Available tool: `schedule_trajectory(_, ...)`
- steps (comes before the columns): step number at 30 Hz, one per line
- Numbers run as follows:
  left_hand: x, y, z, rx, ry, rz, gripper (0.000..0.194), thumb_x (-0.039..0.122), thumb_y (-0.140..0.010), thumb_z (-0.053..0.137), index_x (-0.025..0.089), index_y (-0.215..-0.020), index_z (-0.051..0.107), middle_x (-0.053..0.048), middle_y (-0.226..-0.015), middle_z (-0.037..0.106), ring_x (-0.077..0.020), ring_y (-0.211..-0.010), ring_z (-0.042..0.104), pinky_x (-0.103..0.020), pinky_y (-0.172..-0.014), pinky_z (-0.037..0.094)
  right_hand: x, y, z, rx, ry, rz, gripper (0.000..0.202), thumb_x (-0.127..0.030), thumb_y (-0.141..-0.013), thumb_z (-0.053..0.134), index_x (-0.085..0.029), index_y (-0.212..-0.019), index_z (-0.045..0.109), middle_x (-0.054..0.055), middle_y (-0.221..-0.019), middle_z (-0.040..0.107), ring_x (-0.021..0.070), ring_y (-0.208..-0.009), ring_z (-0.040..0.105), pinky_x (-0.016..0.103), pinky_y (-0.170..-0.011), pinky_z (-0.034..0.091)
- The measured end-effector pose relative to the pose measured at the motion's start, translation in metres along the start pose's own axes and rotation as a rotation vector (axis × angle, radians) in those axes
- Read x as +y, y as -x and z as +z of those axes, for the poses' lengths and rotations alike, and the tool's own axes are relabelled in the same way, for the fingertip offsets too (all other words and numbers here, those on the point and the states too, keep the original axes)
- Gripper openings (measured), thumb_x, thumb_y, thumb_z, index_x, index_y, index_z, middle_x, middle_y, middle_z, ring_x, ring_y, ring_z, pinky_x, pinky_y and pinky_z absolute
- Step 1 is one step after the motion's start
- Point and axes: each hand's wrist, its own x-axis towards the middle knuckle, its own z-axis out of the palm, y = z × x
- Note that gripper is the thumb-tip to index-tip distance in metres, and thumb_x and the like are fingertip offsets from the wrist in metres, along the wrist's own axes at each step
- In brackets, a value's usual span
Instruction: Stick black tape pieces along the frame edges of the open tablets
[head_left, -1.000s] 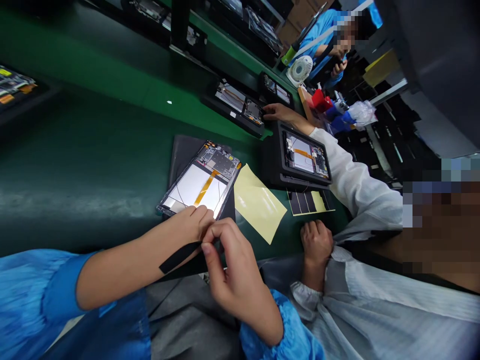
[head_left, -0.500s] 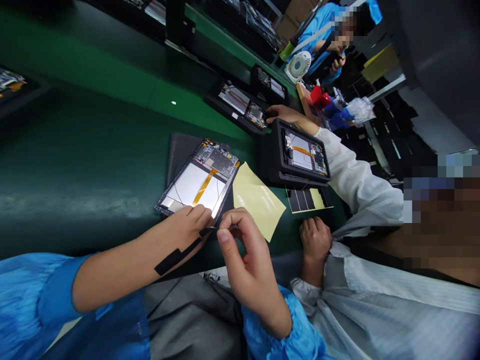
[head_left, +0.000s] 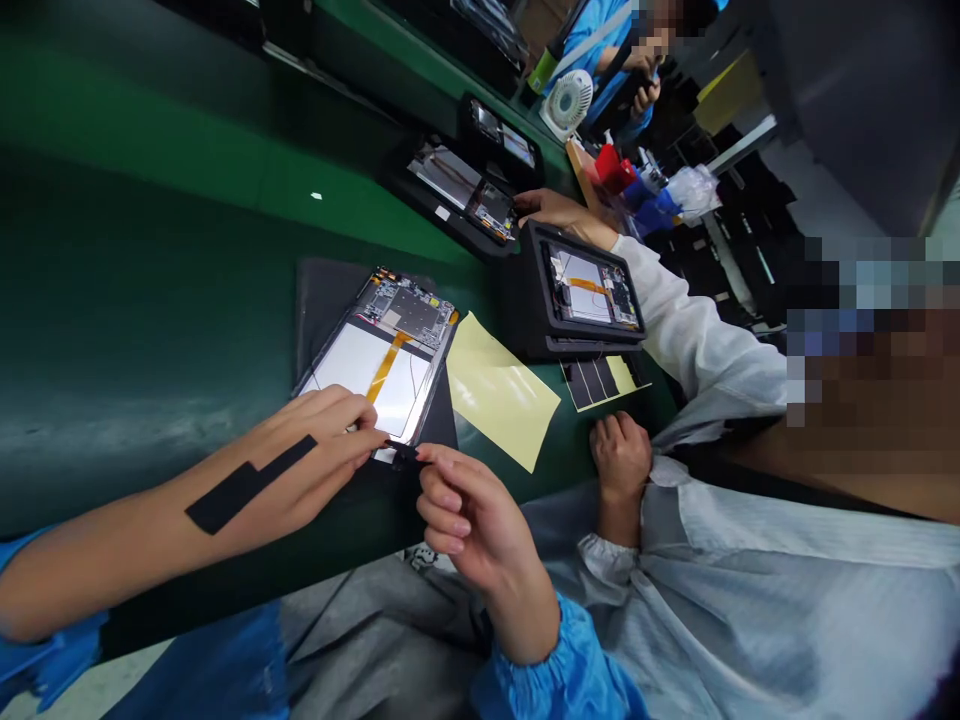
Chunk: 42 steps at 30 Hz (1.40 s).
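Note:
A tablet (head_left: 397, 377) with its back off lies tilted on a dark mat (head_left: 319, 305), showing a white battery area, an orange ribbon cable (head_left: 387, 368) and a circuit board (head_left: 412, 311). My left hand (head_left: 315, 450) reaches over its near end, index finger and thumb closed at one end of a short black tape strip (head_left: 403, 450). The strip's other end is pinched by my right hand (head_left: 472, 510), its remaining fingers curled. A stepped black tape piece (head_left: 244, 485) sticks to the back of my left hand and wrist.
Yellow release paper (head_left: 502, 395) lies right of the tablet, near a sheet of black strips (head_left: 600, 383). A stacked black tray (head_left: 574, 300) holds another opened tablet. More trays (head_left: 450, 190) stand behind. A co-worker in white sits at right, one hand (head_left: 559, 212) by those trays.
My left hand has turned and moved left, its fingertips meeting the strip that my right hand pinches. Both hands now stretch it at the tablet's near edge. The whole view has shifted slightly.

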Motion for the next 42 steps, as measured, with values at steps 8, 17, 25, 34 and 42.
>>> schedule_trajectory(8,-0.013,-0.01,-0.005,-0.062,0.019,0.051,0.03,0.014,-0.11,0.044,0.026,-0.116,0.071,-0.003,-0.104,0.062,-0.0195,-0.097,0.057,-0.034,-0.085,0.043,0.006,-0.028,0.0,0.202,0.261,-0.119,0.044,-0.045,-0.064,0.097,-0.019,-0.075,0.064,-0.013,-0.043,0.048,0.0024,-0.031,0.029,0.017,-0.03,0.019)
schedule_trajectory(17,-0.025,-0.024,-0.008,-0.17,0.103,0.06,0.022,0.032,-0.112,0.053,0.026,-0.108,0.074,-0.002,-0.1,0.064,-0.0207,-0.093,0.057,-0.035,-0.084,0.041,0.013,-0.032,0.007,0.327,0.348,-0.119,0.036,-0.045,-0.07,0.088,-0.019,-0.071,0.063,-0.011,-0.043,0.053,0.0049,-0.029,0.038,0.018,-0.03,0.024)
schedule_trajectory(25,-0.012,-0.031,0.006,-0.086,0.02,-0.036,0.034,0.024,-0.11,0.045,0.02,-0.081,0.064,-0.002,-0.081,0.059,-0.0224,-0.08,0.051,-0.038,-0.075,0.032,0.018,-0.032,0.015,0.411,0.42,-0.157,0.032,-0.042,-0.073,0.083,-0.02,-0.076,0.06,-0.01,-0.044,0.058,0.0059,-0.03,0.044,0.016,-0.033,0.03)
schedule_trajectory(34,0.009,-0.039,0.007,-0.05,-0.255,-0.018,0.027,0.016,-0.101,0.044,0.021,-0.076,0.054,-0.005,-0.077,0.054,-0.0262,-0.078,0.05,-0.042,-0.073,0.034,0.019,-0.033,0.017,0.399,0.481,-0.188,0.028,-0.041,-0.077,0.072,-0.024,-0.085,0.052,-0.012,-0.046,0.06,0.0083,-0.029,0.049,0.017,-0.032,0.035)
schedule_trajectory(42,0.024,-0.046,0.01,-0.031,-0.466,-0.05,0.019,0.015,-0.094,0.048,0.02,-0.079,0.059,-0.009,-0.084,0.057,-0.0304,-0.082,0.053,-0.046,-0.074,0.036,0.019,-0.037,0.014,0.363,0.422,-0.211,0.042,-0.039,-0.076,0.072,-0.028,-0.1,0.04,-0.016,-0.045,0.06,0.0111,-0.029,0.049,0.016,-0.032,0.035)
